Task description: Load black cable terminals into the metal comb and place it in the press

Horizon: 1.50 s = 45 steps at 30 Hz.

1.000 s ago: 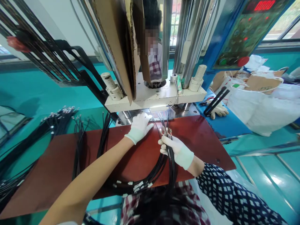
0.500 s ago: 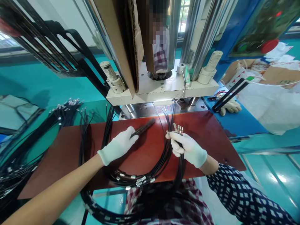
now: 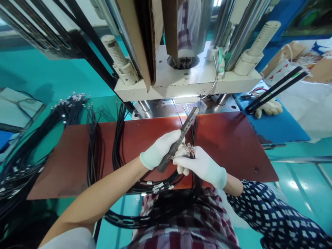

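Note:
My left hand (image 3: 161,148), in a white glove, is closed round a dark slotted bar (image 3: 188,123), which tilts up toward the machine. Close beside it, my gloved right hand (image 3: 203,165) grips a bundle of black cables whose metal end fittings (image 3: 190,150) stick out above the fingers. One small fitting is at the bar's edge between the hands; whether it sits in a slot I cannot tell. Under the hands a loop of black cables (image 3: 135,188) with silver metal sleeves (image 3: 157,187) curves over the front of the red-brown board (image 3: 223,145).
Ahead stands a press with a cream plate (image 3: 166,90) and steel columns. More black cables (image 3: 92,148) lie on the board's left side, and a large bundle (image 3: 70,107) lies beyond. On the right, a spare glove (image 3: 269,108) rests on a blue surface (image 3: 287,126).
My left hand has brought the bar rightward and turned it upright, showing its slots, up against my right hand. My right hand keeps its grip on the cables. The view has shifted.

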Each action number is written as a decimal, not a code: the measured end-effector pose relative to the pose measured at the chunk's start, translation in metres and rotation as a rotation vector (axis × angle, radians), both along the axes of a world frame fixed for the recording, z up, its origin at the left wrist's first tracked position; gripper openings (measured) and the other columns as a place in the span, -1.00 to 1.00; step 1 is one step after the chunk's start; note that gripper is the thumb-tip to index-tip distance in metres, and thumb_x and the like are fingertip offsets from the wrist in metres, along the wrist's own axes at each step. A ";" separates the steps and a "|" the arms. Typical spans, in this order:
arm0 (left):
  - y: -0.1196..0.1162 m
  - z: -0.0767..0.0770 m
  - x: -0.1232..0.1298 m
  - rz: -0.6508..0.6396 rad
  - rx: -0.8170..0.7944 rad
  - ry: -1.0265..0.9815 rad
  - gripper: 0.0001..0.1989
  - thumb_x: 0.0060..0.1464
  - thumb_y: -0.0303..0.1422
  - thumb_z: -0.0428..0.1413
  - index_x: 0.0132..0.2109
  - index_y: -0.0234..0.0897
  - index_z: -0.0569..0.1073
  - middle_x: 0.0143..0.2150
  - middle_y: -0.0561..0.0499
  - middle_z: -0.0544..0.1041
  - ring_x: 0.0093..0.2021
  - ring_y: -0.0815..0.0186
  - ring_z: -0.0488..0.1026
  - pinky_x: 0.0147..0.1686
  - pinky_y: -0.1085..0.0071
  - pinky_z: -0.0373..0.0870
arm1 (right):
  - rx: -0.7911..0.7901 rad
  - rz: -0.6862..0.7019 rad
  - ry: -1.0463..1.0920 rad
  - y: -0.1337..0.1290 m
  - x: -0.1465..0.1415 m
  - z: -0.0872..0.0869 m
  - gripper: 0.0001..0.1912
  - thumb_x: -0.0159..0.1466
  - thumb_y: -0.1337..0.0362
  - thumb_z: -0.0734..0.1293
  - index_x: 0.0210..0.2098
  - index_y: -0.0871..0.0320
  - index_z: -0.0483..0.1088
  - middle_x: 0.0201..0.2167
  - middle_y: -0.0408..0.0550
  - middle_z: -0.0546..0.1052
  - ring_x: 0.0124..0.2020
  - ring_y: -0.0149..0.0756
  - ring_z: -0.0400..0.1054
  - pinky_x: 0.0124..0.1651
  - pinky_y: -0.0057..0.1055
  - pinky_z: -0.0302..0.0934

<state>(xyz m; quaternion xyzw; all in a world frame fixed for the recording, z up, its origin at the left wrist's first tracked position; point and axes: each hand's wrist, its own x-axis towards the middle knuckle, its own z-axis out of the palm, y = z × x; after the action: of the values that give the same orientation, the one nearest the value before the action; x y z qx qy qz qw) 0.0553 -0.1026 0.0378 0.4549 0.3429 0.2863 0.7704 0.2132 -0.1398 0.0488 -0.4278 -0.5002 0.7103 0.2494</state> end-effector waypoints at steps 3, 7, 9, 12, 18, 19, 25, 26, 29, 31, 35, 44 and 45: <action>-0.006 -0.004 0.001 0.029 -0.032 -0.006 -0.54 0.28 0.03 -0.13 -0.31 -0.28 0.32 -0.60 0.09 0.37 -0.64 0.35 0.37 -0.61 0.45 0.28 | -0.008 -0.023 -0.070 -0.002 -0.003 -0.004 -0.78 0.19 0.28 0.32 -0.57 0.20 0.37 -0.63 -0.14 0.45 -0.61 -0.47 0.26 -0.48 -0.50 0.21; -0.009 -0.007 -0.001 0.145 -0.012 0.053 -0.55 0.27 0.03 -0.11 -0.29 -0.29 0.32 -0.58 0.10 0.34 -0.62 0.45 0.27 -0.60 0.53 0.20 | -0.006 -0.043 -0.131 -0.004 -0.008 -0.011 -0.81 0.18 0.29 0.30 -0.54 0.17 0.32 -0.64 -0.19 0.42 -0.61 -0.48 0.22 -0.49 -0.51 0.16; -0.010 -0.006 0.000 0.178 0.024 0.084 -0.54 0.27 0.04 -0.10 -0.30 -0.28 0.31 -0.56 0.10 0.33 -0.60 0.46 0.22 -0.59 0.52 0.17 | 0.006 -0.043 -0.155 -0.005 -0.010 -0.013 -0.82 0.19 0.28 0.29 -0.53 0.16 0.30 -0.63 -0.20 0.42 -0.60 -0.48 0.23 -0.49 -0.51 0.15; -0.012 -0.005 0.003 0.230 0.158 0.157 -0.57 0.27 0.02 -0.08 -0.33 -0.27 0.27 -0.50 0.10 0.31 -0.53 0.46 0.22 -0.52 0.50 0.20 | 0.032 -0.039 -0.231 -0.005 -0.013 -0.012 -0.82 0.19 0.30 0.28 -0.54 0.16 0.30 -0.63 -0.19 0.44 -0.60 -0.47 0.24 -0.48 -0.50 0.14; -0.015 -0.004 0.005 0.319 0.396 0.334 -0.57 0.25 0.01 -0.03 -0.38 -0.26 0.22 -0.46 0.10 0.23 -0.47 0.44 0.16 -0.44 0.47 0.19 | 0.004 -0.030 -0.236 -0.008 -0.012 -0.006 -0.81 0.26 0.24 0.30 -0.46 0.18 0.36 -0.55 -0.13 0.48 -0.58 -0.44 0.27 -0.42 -0.45 0.21; -0.014 -0.004 0.004 0.280 0.343 0.303 -0.58 0.26 0.01 -0.05 -0.36 -0.25 0.24 -0.48 0.11 0.23 -0.49 0.44 0.17 -0.46 0.47 0.18 | 0.018 -0.071 -0.185 -0.012 -0.010 -0.008 -0.81 0.28 0.19 0.30 -0.39 0.17 0.37 -0.50 -0.13 0.50 -0.56 -0.44 0.27 -0.39 -0.44 0.23; -0.007 -0.008 -0.003 0.146 0.182 0.058 -0.57 0.30 -0.02 -0.10 -0.36 -0.27 0.23 -0.52 0.12 0.23 -0.54 0.47 0.16 -0.52 0.47 0.13 | 0.124 -0.513 0.128 -0.032 -0.003 -0.023 -0.87 0.30 0.21 0.26 -0.26 0.15 0.34 -0.36 -0.11 0.46 -0.40 -0.39 0.31 -0.24 -0.40 0.25; -0.007 -0.009 -0.004 0.147 0.190 0.053 -0.58 0.30 -0.02 -0.10 -0.36 -0.28 0.23 -0.52 0.11 0.23 -0.54 0.47 0.16 -0.51 0.46 0.12 | 0.108 -0.519 0.138 -0.032 -0.002 -0.024 -0.87 0.29 0.21 0.28 -0.26 0.16 0.36 -0.37 -0.10 0.46 -0.38 -0.38 0.32 -0.23 -0.39 0.25; -0.007 -0.013 -0.004 0.126 0.198 0.050 -0.59 0.31 -0.05 -0.11 -0.34 -0.28 0.26 -0.51 0.11 0.25 -0.54 0.46 0.17 -0.50 0.45 0.12 | 0.087 -0.458 0.040 -0.029 -0.001 -0.023 -0.86 0.25 0.22 0.36 -0.29 0.18 0.40 -0.44 -0.13 0.43 -0.39 -0.37 0.29 -0.23 -0.38 0.22; -0.007 -0.015 -0.004 0.106 0.183 0.041 -0.60 0.32 -0.06 -0.11 -0.33 -0.28 0.28 -0.50 0.10 0.26 -0.54 0.46 0.17 -0.49 0.45 0.13 | 0.090 -0.435 -0.015 -0.029 0.000 -0.023 -0.83 0.26 0.21 0.36 -0.38 0.19 0.40 -0.51 -0.15 0.39 -0.43 -0.39 0.26 -0.26 -0.38 0.19; -0.006 -0.016 -0.003 0.101 0.177 0.019 -0.59 0.30 -0.04 -0.10 -0.32 -0.28 0.29 -0.48 0.10 0.25 -0.54 0.46 0.15 -0.50 0.44 0.13 | 0.051 -0.454 0.128 -0.031 0.000 -0.022 -0.77 0.33 0.13 0.30 -0.31 0.17 0.42 -0.57 -0.19 0.31 -0.51 -0.42 0.19 -0.37 -0.40 0.14; -0.005 -0.014 -0.006 0.102 0.244 0.055 -0.56 0.30 -0.03 -0.11 -0.38 -0.29 0.28 -0.51 0.10 0.27 -0.53 0.45 0.17 -0.46 0.46 0.18 | 0.099 -0.264 -0.049 -0.013 -0.004 -0.014 -0.83 0.20 0.21 0.36 -0.45 0.17 0.44 -0.63 -0.19 0.38 -0.59 -0.44 0.20 -0.48 -0.44 0.12; -0.005 -0.015 -0.006 0.111 0.240 0.050 -0.56 0.30 -0.03 -0.10 -0.38 -0.29 0.28 -0.50 0.10 0.27 -0.52 0.46 0.16 -0.46 0.46 0.18 | 0.166 -0.261 -0.056 -0.012 -0.005 -0.014 -0.83 0.18 0.23 0.37 -0.48 0.18 0.44 -0.57 -0.16 0.41 -0.51 -0.41 0.25 -0.39 -0.43 0.17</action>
<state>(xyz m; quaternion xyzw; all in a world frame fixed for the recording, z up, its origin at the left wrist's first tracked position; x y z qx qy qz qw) 0.0496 -0.1076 0.0232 0.5311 0.3498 0.3560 0.6848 0.2084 -0.1514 0.0345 -0.4868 -0.5042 0.6159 0.3599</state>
